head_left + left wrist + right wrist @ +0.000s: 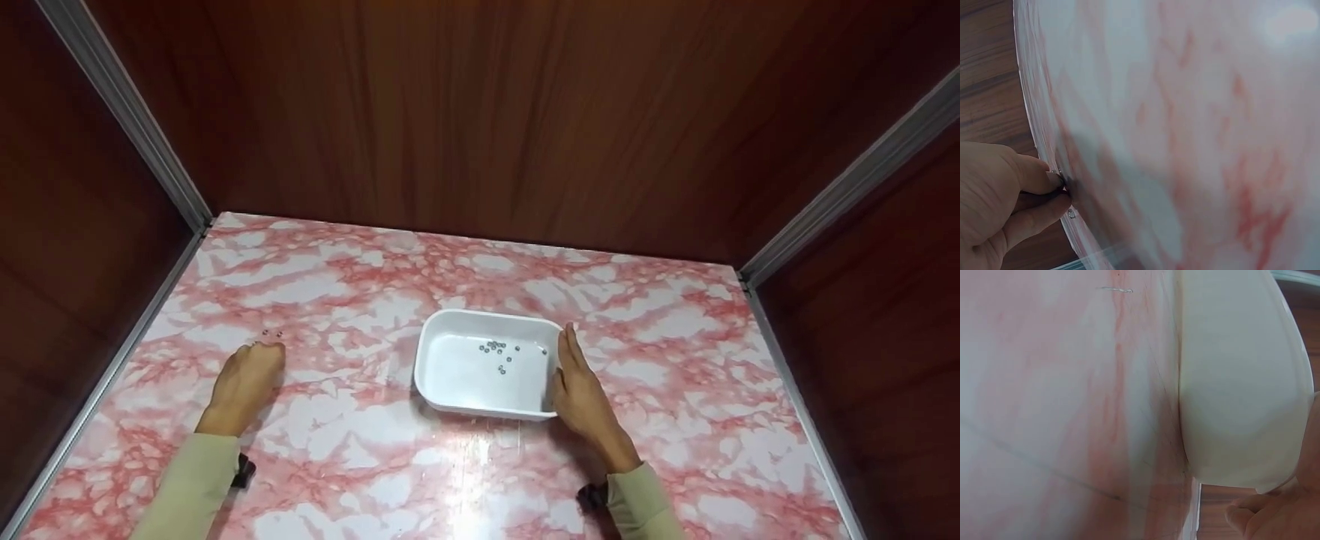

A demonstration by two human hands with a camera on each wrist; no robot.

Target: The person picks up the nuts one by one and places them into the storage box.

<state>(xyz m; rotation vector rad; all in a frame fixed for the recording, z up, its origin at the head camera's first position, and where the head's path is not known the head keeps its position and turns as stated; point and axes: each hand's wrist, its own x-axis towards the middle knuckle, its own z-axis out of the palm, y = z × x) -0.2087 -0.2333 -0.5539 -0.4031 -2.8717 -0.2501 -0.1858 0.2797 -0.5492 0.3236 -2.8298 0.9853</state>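
A white rectangular tray [480,412] stands on the table with several small shiny metallic pieces [495,346] loose on its floor. At the tray's right end, my right hand [585,394] holds the wall, thumb at the rim and fingers fairly straight along the outside. The right wrist view shows the tray's outer side [1241,382] and part of that hand [1280,512]. Far to the left, my left hand [247,382] touches down with thumb and finger brought together beside two small shiny pieces [272,333]. Its fingertips hide whether a piece is between them.
Pink-and-white marbled table [337,300] surrounds the tray. A brown wood-look panel [465,127] rises behind it, with further panels and grey metal edging [135,97] along both sides. Bright glare [469,480] lies on the table in front of the tray.
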